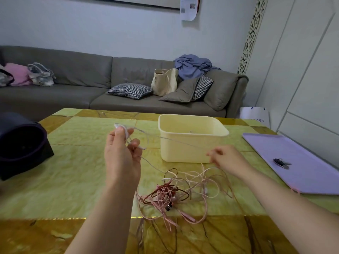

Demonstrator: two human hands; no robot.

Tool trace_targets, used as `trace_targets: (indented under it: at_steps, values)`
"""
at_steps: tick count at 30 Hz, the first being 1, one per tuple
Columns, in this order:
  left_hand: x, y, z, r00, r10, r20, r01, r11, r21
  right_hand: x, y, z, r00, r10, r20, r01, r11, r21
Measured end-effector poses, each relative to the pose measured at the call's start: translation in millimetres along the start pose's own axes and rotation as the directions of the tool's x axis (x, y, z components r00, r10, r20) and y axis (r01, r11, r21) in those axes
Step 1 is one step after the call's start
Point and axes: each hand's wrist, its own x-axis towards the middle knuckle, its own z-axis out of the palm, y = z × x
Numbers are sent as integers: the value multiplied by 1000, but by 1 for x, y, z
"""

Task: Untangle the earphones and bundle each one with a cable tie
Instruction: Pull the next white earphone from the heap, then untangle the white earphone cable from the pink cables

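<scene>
1. The left hand grips gathered loops of the white earphone cable, fingers curled round them above the table.
2. The right hand pinches the cable's taut run.
3. The person should wind even loops under light tension, drawing the tail clear of the tangle near the table's front.

A thin white earphone cable is stretched taut in the air across the front of the cream tub. Left of the tub it ends in a few loose loops pinched in the left hand; at the tub's front right corner the right hand pinches it. One strand drops from the loops to the tangle, a knot of pink, dark red and pale cables lying on the bench just in front of the tub.
</scene>
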Motion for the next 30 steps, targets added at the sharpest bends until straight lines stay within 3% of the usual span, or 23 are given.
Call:
trace_targets:
  at_steps: [2, 3, 4, 6, 7, 9, 11, 14, 17, 20, 22, 26, 30]
  values:
    - [2, 3, -3, 999, 9, -43, -9, 1000, -14, 10, 11, -7, 981, 143, -129, -125, 983, 134]
    - [3, 3, -4, 998, 1, -60, -2, 1000, -16, 12, 14, -10, 960, 251, -123, -207, 935, 288]
    - [3, 2, -5, 997, -9, -73, 8, 1000, -14, 13, 15, -11, 936, 349, -51, -282, 829, 483]
    - [2, -1, -4, 996, -23, -89, 23, 1000, 0, 12, 7, -13, 901, 411, 140, -359, 526, 771]
    - [2, -3, -3, 996, -22, -92, 23, 1000, 14, 11, 0, -14, 899, 393, 194, -363, 419, 832]
    - [1, -8, -2, 994, -8, -106, 17, 997, 77, 11, -16, -19, 921, 326, 212, -319, 322, 891]
    - [1, -12, -2, 992, 13, -126, 10, 983, 186, 12, -33, -24, 955, 252, 154, -245, 382, 891]
    - [-1, -17, -4, 992, 43, -119, 0, 939, 344, 13, -57, -35, 992, 80, -99, 22, 661, 750]
    - [-2, -22, -2, 995, 42, -92, -3, 921, 389, 9, -77, -53, 912, -121, -391, 352, 719, 600]
    - [-1, -25, -1, 999, 20, -44, 0, 903, 430, 4, -89, -65, 777, -277, -566, 555, 726, 406]
    - [-3, -28, -3, 999, 23, 35, -37, 869, 493, -1, -91, -67, 719, -367, -591, 610, 740, 283]
    - [-11, -30, -5, 976, 72, 205, -195, 706, 681, -8, -81, -58, 692, -507, -514, 666, 723, 183]
    - [-14, -39, -8, 925, -42, 377, -324, 428, 843, -7, -77, -51, 801, -530, -277, 591, 773, 231]
